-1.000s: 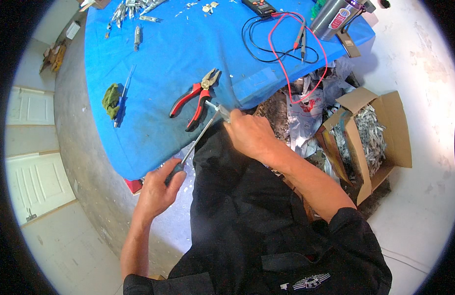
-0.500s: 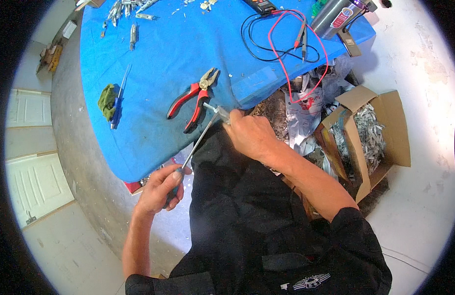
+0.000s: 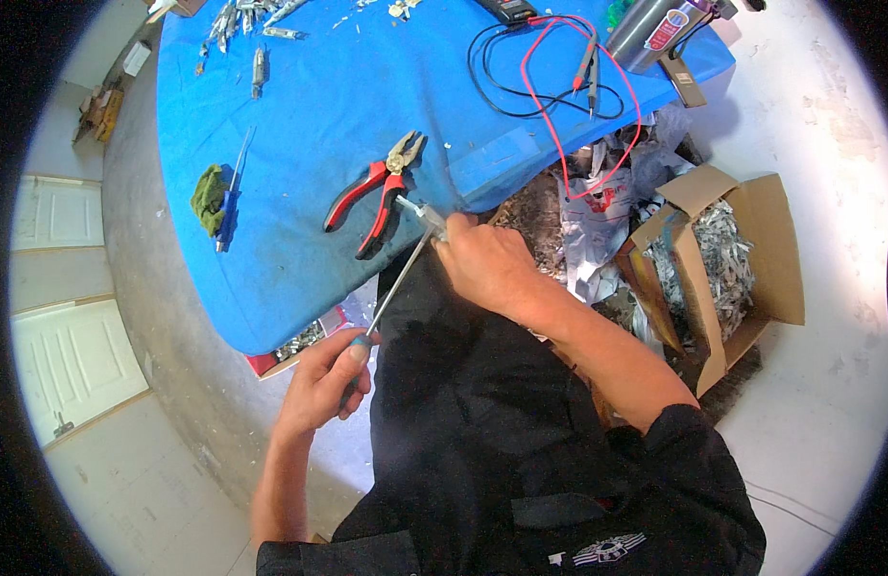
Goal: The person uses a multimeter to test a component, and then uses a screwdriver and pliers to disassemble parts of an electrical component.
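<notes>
We saw the screwdriver lying slantwise, with its long axis running from lower left to upper right. Its handle was at the lower end, and its shaft pointed away from our body, toward a small silvery piece at the near edge of the blue-covered bench. At that place the tip met the piece or only overlapped it; we could not tell which. The piece itself slanted the other way, its thin end directed to the upper left, near one red-and-black handle of the combination pliers.

Our left hand was clenched around the screwdriver's handle, the thumb lying on top and the fingers curled beneath. The left forearm rose steeply from the lower edge, leaning slightly to the right. Our right hand kept a pinching grip on the silvery piece, with its back turned upward and its fingers toward the left. The right forearm came diagonally from the lower right, out of a short black sleeve.

Farther left on the bench, we saw a blue-handled screwdriver beside a crumpled green cloth.
</notes>
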